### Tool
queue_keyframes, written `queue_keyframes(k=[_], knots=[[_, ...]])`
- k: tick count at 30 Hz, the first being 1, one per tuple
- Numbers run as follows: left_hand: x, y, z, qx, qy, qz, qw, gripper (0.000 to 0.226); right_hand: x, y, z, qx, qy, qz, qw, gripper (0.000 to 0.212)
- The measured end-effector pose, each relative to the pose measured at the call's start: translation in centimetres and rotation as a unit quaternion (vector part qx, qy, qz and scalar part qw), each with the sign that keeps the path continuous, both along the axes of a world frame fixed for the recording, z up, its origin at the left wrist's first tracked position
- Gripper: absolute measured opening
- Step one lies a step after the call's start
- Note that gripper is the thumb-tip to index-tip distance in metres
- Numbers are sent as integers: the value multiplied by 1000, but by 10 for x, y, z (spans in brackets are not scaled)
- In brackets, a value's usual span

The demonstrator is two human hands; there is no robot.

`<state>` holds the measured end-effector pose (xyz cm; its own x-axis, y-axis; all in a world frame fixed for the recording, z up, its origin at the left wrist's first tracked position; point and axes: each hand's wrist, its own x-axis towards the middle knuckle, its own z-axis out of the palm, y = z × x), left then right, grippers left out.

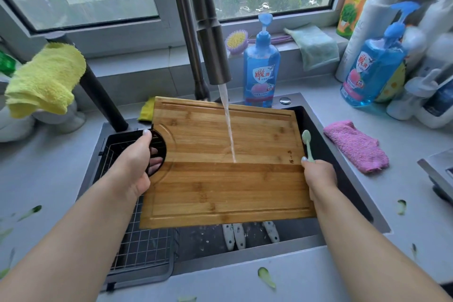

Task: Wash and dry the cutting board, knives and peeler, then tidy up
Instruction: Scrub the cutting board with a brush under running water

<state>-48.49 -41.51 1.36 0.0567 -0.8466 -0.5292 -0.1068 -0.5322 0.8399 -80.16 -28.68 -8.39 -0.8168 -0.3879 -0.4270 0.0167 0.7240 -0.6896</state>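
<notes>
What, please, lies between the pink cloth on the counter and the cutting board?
In the head view, only the sink's dark right wall and rim separate the pink cloth from the cutting board, plus the brush.

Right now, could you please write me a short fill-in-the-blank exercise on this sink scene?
1. Water from the faucet lands on the ____.
2. The right hand holds a green ____.
3. The left hand grips the cutting board at its black ____.
4. The cloth right of the sink is ____.

Missing words: cutting board; toothbrush; handle; pink
</notes>
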Motion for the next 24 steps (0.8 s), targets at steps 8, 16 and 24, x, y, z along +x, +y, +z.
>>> queue_keyframes(k=[8, 16, 24], knots=[[9, 1, -3, -62, 46, 119, 990, 53, 11, -8, -2, -143, -288, -134, 937, 22], [13, -4, 13, -109, 65, 192, 973, 45, 15, -22, 4, -167, -362, -147, 905, 21], [15, -11, 26, -131, 45, 189, 972, 28, 16, -21, 10, -213, -435, -184, 855, 14]])
